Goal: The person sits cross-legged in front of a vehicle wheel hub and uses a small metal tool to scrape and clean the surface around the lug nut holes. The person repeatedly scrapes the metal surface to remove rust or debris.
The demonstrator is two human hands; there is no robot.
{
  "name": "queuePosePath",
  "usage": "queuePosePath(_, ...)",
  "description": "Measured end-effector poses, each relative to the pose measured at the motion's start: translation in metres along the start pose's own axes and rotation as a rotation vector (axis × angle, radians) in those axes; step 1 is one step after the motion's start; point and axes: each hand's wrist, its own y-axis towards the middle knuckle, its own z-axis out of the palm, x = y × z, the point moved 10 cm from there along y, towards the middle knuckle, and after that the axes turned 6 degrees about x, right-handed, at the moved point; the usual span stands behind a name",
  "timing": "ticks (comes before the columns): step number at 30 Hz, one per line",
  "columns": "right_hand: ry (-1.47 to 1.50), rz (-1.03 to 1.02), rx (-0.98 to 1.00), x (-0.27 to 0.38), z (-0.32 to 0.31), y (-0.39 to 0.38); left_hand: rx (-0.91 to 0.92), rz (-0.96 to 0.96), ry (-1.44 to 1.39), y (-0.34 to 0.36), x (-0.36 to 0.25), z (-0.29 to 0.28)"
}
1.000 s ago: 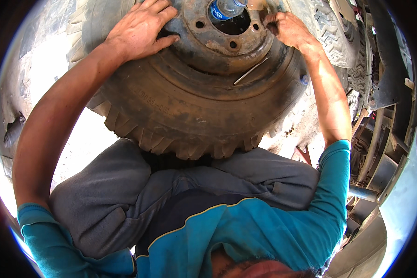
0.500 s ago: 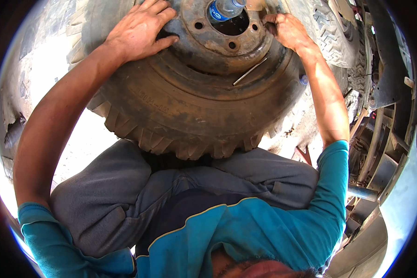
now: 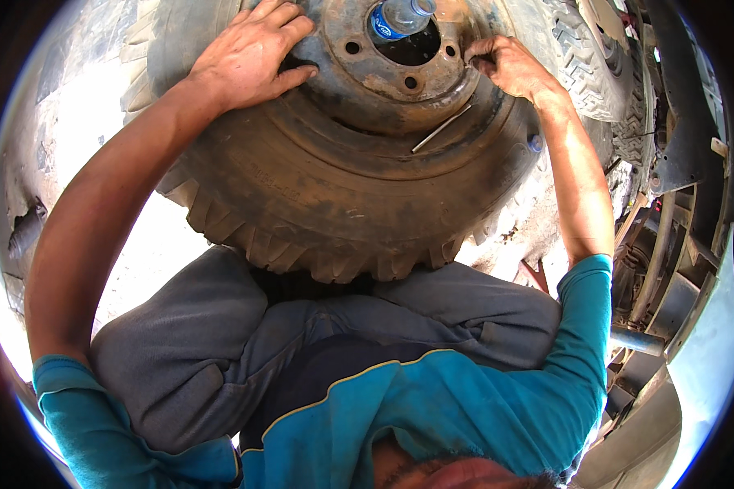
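Note:
A large lugged tyre (image 3: 318, 208) lies flat before my knees, with a rusty steel wheel rim (image 3: 383, 91) in its middle. My left hand (image 3: 253, 55) rests on the left side of the wheel, fingers apart and thumb stretched toward the rim. At the rim's right edge, my right hand (image 3: 512, 68) has its thumb and fingers bent together in a pinch; whatever they grip is hidden. A clear plastic bottle with a blue label (image 3: 387, 23) sits at the rim's centre hole. Between rim and tyre sidewall lies a thin metal rod (image 3: 441, 129).
Another treaded tyre (image 3: 585, 69) is at the upper right. Metal frame parts (image 3: 683, 277) with a pipe end (image 3: 638, 341) crowd the right side. A small blue cap-like thing (image 3: 535, 143) is by the tyre's right edge. Bright ground (image 3: 159, 253) shows at left.
Both hands stay in nearly the same places. My right hand's fingers have curled slightly at the rim's edge. The view has shifted very little.

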Motion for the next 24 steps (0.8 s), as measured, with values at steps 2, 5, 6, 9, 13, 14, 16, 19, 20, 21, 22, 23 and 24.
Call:
queuePosePath(2, -0.047, 0.112, -0.118, -0.007, -0.003, -0.004, -0.002, -0.005, 0.007, 0.000, 0.000, 0.001)
queuePosePath(5, -0.027, 0.051, -0.193, 0.010, -0.007, -0.019, 0.009, -0.014, 0.018, 0.000, 0.002, 0.001)
queuePosePath(6, -0.024, -0.016, -0.090, 0.019, 0.002, -0.021, 0.014, -0.013, 0.009, 0.001, 0.000, 0.000)
queuePosePath(9, 0.031, 0.011, -0.007, 0.025, 0.010, -0.020, 0.013, -0.022, 0.017, -0.001, 0.001, -0.001)
queuePosePath(13, -0.088, 0.091, -0.088, 0.027, -0.002, -0.028, 0.004, -0.011, 0.029, -0.001, 0.001, 0.002)
queuePosePath(14, -0.034, -0.044, -0.087, 0.030, 0.008, -0.029, 0.002, -0.012, 0.034, -0.001, 0.002, 0.001)
queuePosePath(16, -0.036, 0.039, -0.064, 0.028, 0.004, -0.027, -0.003, -0.009, 0.033, 0.000, 0.000, 0.002)
queuePosePath(19, -0.049, 0.066, -0.055, 0.025, 0.002, -0.025, 0.010, -0.040, 0.041, -0.002, 0.003, 0.004)
queuePosePath(20, -0.007, 0.020, -0.040, 0.024, 0.009, -0.029, 0.005, -0.025, 0.033, -0.001, 0.001, 0.002)
queuePosePath(21, 0.038, -0.030, -0.025, 0.031, 0.011, -0.029, 0.003, -0.014, 0.025, 0.000, 0.000, 0.001)
queuePosePath(22, 0.159, -0.091, -0.006, 0.040, 0.011, -0.032, 0.001, -0.002, 0.017, 0.000, -0.001, 0.000)
queuePosePath(23, 0.089, -0.035, -0.051, 0.038, 0.006, -0.029, -0.005, -0.006, 0.014, -0.001, 0.001, -0.001)
queuePosePath(24, 0.015, 0.025, -0.093, 0.034, 0.002, -0.028, -0.013, -0.009, 0.007, -0.002, 0.001, -0.003)
